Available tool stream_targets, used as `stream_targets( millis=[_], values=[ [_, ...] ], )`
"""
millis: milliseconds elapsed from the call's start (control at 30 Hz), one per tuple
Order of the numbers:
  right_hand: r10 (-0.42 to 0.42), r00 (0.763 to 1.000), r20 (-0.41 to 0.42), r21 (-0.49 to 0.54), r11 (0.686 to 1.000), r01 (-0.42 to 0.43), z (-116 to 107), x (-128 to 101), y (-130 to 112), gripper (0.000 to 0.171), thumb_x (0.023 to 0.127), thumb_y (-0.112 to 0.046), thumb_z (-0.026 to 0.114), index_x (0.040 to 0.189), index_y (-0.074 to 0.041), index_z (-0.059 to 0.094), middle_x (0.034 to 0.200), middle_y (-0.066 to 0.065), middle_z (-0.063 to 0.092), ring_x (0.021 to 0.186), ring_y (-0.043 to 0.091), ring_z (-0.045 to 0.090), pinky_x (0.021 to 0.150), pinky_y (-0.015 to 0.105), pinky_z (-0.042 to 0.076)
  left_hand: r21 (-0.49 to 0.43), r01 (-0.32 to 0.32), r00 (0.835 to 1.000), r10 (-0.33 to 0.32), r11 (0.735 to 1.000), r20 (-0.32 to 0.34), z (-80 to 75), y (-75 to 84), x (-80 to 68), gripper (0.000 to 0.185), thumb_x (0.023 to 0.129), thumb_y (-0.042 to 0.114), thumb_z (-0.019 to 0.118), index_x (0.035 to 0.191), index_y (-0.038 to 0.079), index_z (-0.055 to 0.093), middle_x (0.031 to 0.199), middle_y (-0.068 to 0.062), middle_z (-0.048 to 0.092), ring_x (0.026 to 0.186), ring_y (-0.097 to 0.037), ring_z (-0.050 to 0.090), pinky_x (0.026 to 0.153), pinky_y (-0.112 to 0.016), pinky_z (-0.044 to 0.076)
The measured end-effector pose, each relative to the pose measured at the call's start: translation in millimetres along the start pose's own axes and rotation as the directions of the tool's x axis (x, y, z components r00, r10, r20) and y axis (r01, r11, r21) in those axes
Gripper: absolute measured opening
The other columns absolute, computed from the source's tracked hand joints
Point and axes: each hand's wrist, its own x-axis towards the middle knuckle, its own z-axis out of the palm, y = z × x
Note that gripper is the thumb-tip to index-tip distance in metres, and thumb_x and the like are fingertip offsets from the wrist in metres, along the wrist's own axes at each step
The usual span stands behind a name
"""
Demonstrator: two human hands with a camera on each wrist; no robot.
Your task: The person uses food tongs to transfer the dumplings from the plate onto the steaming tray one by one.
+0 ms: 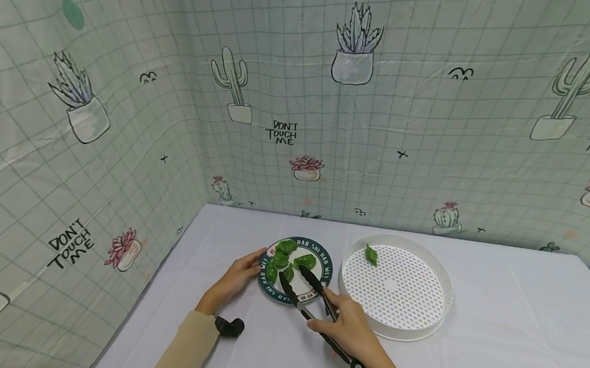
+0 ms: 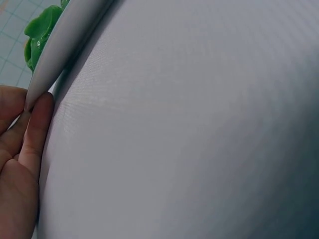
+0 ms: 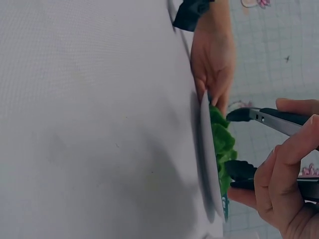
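A round plate [image 1: 321,255] with a dark green lettered rim holds several green dumplings [image 1: 282,257] near the middle of the white table. My left hand [image 1: 257,264] rests its straight fingers against the plate's left rim [image 2: 60,45]. My right hand [image 1: 347,328] grips black tongs [image 1: 315,309]. Their two tips are spread apart over the dumplings on the plate's near side. From the right wrist, the tong tips [image 3: 239,115] stand on either side of the dumplings [image 3: 222,139]. Nothing is clamped between them.
A white perforated round tray [image 1: 444,305] sits right of the plate, with one green dumpling [image 1: 371,255] at its far left. A cactus-print curtain [image 1: 304,90] walls the table at the back and left. Bare cloth [image 1: 514,347] lies to the right.
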Motion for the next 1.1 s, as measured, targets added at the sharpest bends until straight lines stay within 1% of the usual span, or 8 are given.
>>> stream_targets(
  millis=[100,433,533,600,733,800,900,1100],
  values=[
    [-0.011,1.000,0.007,-0.006,1.000,0.011,2.1,2.1,0.9,0.078,0.075,-0.020,0.086,0.137,0.012,0.051,0.061,-0.003,0.031,0.051,0.009,0.025,0.043,0.021,0.025,0.005,-0.003,1.000,0.004,1.000,-0.005,0.5,0.6,-0.1,0.051,0.100,-0.002,0.049,0.150,-0.004,0.038,0.153,-0.023,0.038,0.144,-0.038,0.029,0.119,-0.051,0.018],
    [-0.018,0.999,0.039,-0.006,1.000,0.018,13.0,5.0,3.3,0.080,0.078,-0.019,0.084,0.137,0.018,0.046,0.061,-0.003,0.030,0.049,0.008,0.021,0.041,0.020,0.023,0.023,-0.001,1.000,0.002,1.000,-0.011,0.2,-0.4,-1.2,0.051,0.100,-0.002,0.049,0.150,-0.004,0.038,0.152,-0.024,0.039,0.143,-0.039,0.032,0.118,-0.052,0.020],
    [-0.020,0.999,0.039,0.011,1.000,0.019,15.9,6.0,2.7,0.079,0.079,-0.018,0.083,0.138,0.018,0.045,0.062,-0.001,0.035,0.046,0.007,0.027,0.039,0.020,0.027,0.017,-0.004,1.000,0.005,1.000,-0.013,-1.3,0.1,-1.0,0.051,0.100,-0.002,0.048,0.150,-0.004,0.038,0.153,-0.024,0.038,0.144,-0.039,0.029,0.119,-0.052,0.019],
    [-0.021,0.999,0.037,0.027,0.999,0.020,18.0,5.8,2.6,0.078,0.080,-0.017,0.082,0.138,0.018,0.044,0.069,0.005,0.044,0.042,0.006,0.036,0.038,0.021,0.034,0.010,-0.003,1.000,0.003,1.000,-0.009,-2.2,1.1,-1.2,0.051,0.100,-0.002,0.048,0.150,-0.005,0.038,0.152,-0.024,0.038,0.144,-0.039,0.029,0.119,-0.051,0.018],
    [-0.026,0.999,0.030,0.029,0.999,0.025,20.7,4.7,2.0,0.077,0.080,-0.014,0.081,0.138,0.019,0.044,0.083,0.018,0.055,0.034,0.009,0.043,0.036,0.023,0.040,-0.002,-0.002,1.000,0.002,1.000,-0.003,-2.3,2.5,-1.2,0.051,0.100,-0.002,0.049,0.150,-0.005,0.038,0.151,-0.025,0.039,0.143,-0.039,0.030,0.119,-0.052,0.019],
    [-0.037,0.999,0.020,0.000,0.999,0.037,21.2,4.8,1.2,0.076,0.079,-0.015,0.081,0.137,0.019,0.045,0.084,0.018,0.056,0.041,0.008,0.042,0.039,0.023,0.038,-0.002,-0.003,1.000,0.003,1.000,-0.006,-1.6,2.0,-0.6,0.052,0.100,-0.002,0.049,0.150,-0.004,0.038,0.152,-0.024,0.039,0.143,-0.038,0.031,0.119,-0.051,0.019],
    [-0.042,0.999,0.020,-0.013,0.999,0.042,21.5,4.7,-0.1,0.075,0.080,-0.014,0.081,0.137,0.020,0.045,0.085,0.019,0.057,0.041,0.008,0.043,0.038,0.023,0.039,0.006,-0.002,1.000,0.002,1.000,-0.008,-0.4,-0.2,1.1,0.052,0.100,-0.002,0.048,0.151,-0.004,0.037,0.153,-0.024,0.038,0.143,-0.038,0.031,0.119,-0.051,0.020],
    [-0.012,0.999,0.047,0.061,0.998,0.009,23.2,1.5,-1.2,0.073,0.083,-0.012,0.077,0.138,0.020,0.042,0.100,0.033,0.058,0.032,0.011,0.050,0.032,0.028,0.044,0.014,0.007,1.000,-0.007,1.000,-0.016,1.4,-1.1,0.2,0.051,0.100,-0.002,0.048,0.150,-0.005,0.038,0.154,-0.023,0.036,0.144,-0.039,0.029,0.119,-0.051,0.019]
  ],
)
